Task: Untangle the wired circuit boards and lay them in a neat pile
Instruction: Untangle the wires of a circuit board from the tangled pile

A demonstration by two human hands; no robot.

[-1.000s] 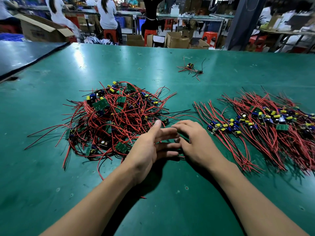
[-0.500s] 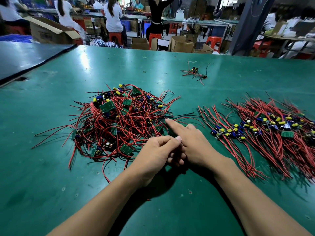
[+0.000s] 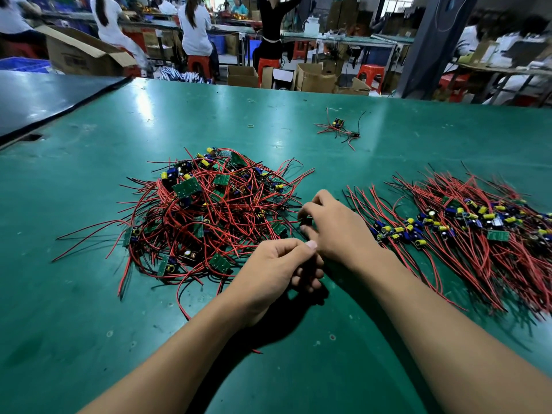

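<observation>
Circuit boards (image 3: 209, 210), red-wired, tangled in a heap mid green table (image 3: 89, 324); combed pile (image 3: 478, 228) to its right. Left hand (image 3: 277, 270) and right hand (image 3: 337, 231) at the heap's near edge, fingers curled; grip cannot be told. Beyond: cardboard boxes (image 3: 316, 77), red stools (image 3: 198, 64), seated workers (image 3: 194, 25).

A tangled heap (image 3: 209, 222) of small green circuit boards with yellow and blue components sits on the green surface (image 3: 89, 294), its red and black wires splaying outward. To its right lies a sorted pile (image 3: 478, 228), its wires roughly parallel. A few stray boards (image 3: 339, 128) lie farther back.
</observation>
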